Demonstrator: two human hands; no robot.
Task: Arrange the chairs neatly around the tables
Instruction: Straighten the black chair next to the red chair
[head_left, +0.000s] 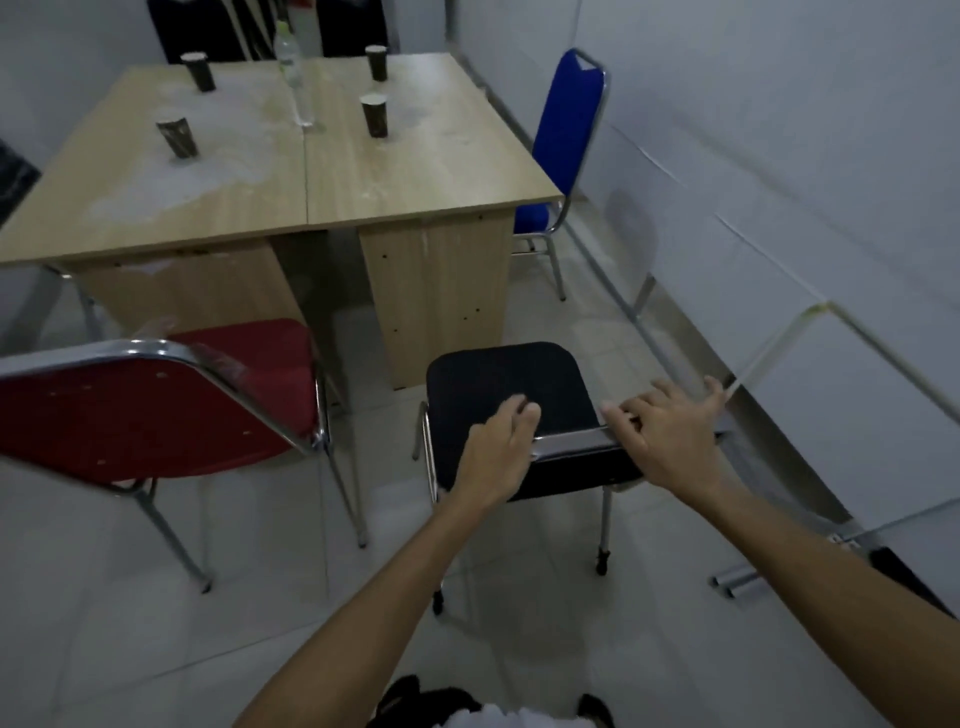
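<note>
Two wooden desks stand pushed together, carrying four dark paper cups whose contents cannot be seen and a clear plastic bottle on the seam between them. Left of the desks' near edge, a red chair faces the desks. Right of it, a black chair stands just short of the desks; the left hand curls over its chrome backrest rail, while the right hand rests on the rail, fingers spread. A blue chair stands against the desks' right side. White floor tiles, pale walls.
</note>
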